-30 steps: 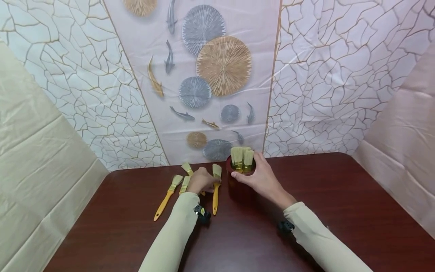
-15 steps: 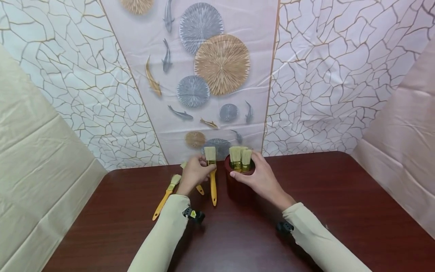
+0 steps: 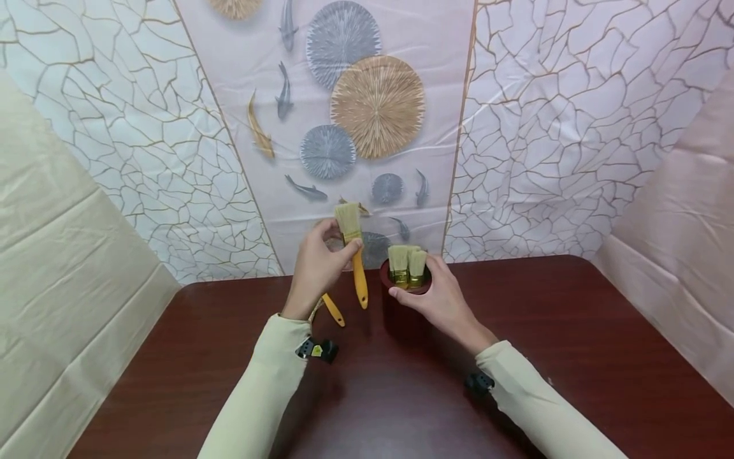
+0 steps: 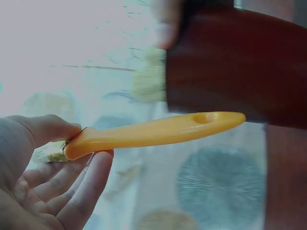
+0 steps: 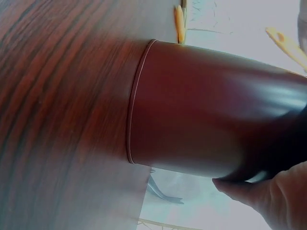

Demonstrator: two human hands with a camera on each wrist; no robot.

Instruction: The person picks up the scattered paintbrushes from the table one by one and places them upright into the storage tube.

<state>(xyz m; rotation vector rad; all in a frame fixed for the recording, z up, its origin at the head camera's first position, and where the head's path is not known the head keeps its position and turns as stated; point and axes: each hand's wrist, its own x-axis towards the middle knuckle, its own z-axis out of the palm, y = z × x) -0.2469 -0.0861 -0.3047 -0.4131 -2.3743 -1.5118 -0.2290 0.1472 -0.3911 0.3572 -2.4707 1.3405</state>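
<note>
One yellow-handled, pale-bristled paintbrush (image 3: 359,269), raised since the earlier frame, we list as pinched bristles-up by the left hand (image 3: 318,261) near a dark-red cylindrical pot (image 3: 401,315), gripped by the right hand (image 3: 440,299), presumably for steadiness.

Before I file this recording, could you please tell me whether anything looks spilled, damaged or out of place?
Nothing stands out as odd. The container stands upright in the right grip, its brushes bristles up; the left grip holds another brush. A loose brush lies partly hidden on the table.
</note>
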